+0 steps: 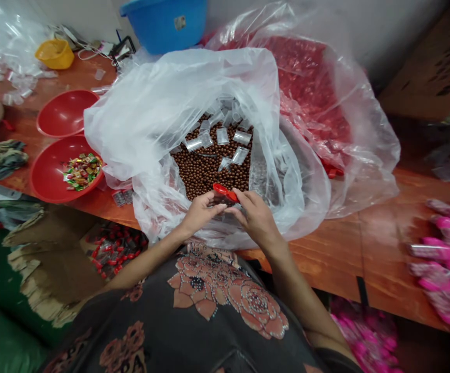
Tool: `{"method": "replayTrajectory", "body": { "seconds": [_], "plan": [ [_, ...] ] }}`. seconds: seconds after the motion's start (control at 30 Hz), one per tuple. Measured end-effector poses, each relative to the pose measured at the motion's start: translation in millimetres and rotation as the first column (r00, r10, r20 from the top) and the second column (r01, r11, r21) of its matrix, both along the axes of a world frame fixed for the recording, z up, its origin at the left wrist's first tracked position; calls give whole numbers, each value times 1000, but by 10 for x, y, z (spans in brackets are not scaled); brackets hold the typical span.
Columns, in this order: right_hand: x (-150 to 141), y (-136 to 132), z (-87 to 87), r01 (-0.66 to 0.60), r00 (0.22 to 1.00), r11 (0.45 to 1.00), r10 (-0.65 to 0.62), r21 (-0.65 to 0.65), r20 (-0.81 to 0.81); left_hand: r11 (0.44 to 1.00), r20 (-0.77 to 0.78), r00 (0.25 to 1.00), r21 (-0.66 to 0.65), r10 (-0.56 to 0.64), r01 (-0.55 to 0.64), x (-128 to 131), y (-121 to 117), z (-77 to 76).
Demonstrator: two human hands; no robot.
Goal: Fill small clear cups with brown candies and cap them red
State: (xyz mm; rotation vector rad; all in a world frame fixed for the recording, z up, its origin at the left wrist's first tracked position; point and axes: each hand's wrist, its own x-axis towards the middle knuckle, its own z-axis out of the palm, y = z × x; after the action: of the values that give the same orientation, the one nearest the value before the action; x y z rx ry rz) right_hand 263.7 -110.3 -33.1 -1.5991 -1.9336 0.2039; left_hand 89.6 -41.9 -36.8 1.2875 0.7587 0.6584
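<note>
Red plastic cap (225,192) sits pinched in the bent fingers of the left hand (201,212) and the right hand (253,215), both gripping it (it is small, and the fingers hide part of it). It is just over a big clear plastic bag (139,119) of round brown balls (205,166) with little clear packets (222,136) on top. To the left, a round red bowl (46,181) holds bright wrapped sweets (83,171). Farther off stands a blue plastic tub (162,26).
</note>
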Motion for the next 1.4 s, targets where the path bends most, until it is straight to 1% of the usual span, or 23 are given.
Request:
{"method": "replayTrajectory", "body": {
  "seconds": [0.1,0.17,0.23,0.37,0.43,0.53,0.63,0.7,0.73,0.8,0.87,0.93,1.03,1.13,1.17,1.23,1.33,1.4],
  "plan": [
    [-2,-1,-14,-30,985,998,19,62,174,1000,17,1000,5,12,-12,15,-11,-36],
    [-11,9,-6,-26,970,996,4,87,242,1000,9,1000,16,18,-19,25,-21,-40],
    [-1,25,11,-35,972,996,15,83,235,999,-4,1000,35,23,-23,30,-29,-31],
    [68,41,43,-104,983,992,93,66,160,998,-20,999,57,42,-41,21,-31,-2],
    [91,42,45,-120,974,990,103,72,202,998,-29,999,53,39,-38,18,-26,5],
    [89,53,32,-115,949,990,84,86,305,999,-41,998,41,38,-36,25,-21,13],
    [76,81,12,-106,933,985,52,134,356,999,-42,998,20,39,-38,41,-34,32],
    [80,99,0,-100,930,978,27,181,367,999,-16,999,-23,39,-39,53,-53,50],
    [85,104,-6,-102,927,974,19,202,375,996,5,999,-65,53,-53,59,-63,59],
    [95,107,-21,-122,918,967,24,223,396,972,45,993,-214,106,-94,68,-80,72],
    [92,101,-40,-156,915,961,53,229,400,906,78,987,-413,139,-95,72,-87,82],
    [71,88,-60,-189,920,954,89,232,383,822,122,984,-569,128,-36,74,-82,98],
    [17,66,-81,-247,913,944,152,217,378,727,158,982,-686,101,35,79,-56,150],
    [-37,42,-87,-269,909,950,195,161,369,652,144,985,-757,99,45,96,-36,218],
    [-52,34,-89,-255,918,956,192,146,347,640,144,984,-767,106,43,104,-35,235],
    [-77,18,-95,-209,947,970,170,122,273,648,145,981,-761,129,27,119,-44,250],
    [-111,-3,-106,-155,978,983,138,101,158,698,118,980,-716,157,-26,131,-75,217],
    [-137,-15,-107,-134,985,986,122,101,120,725,106,980,-687,168,-50,132,-99,172]
  ]
}}
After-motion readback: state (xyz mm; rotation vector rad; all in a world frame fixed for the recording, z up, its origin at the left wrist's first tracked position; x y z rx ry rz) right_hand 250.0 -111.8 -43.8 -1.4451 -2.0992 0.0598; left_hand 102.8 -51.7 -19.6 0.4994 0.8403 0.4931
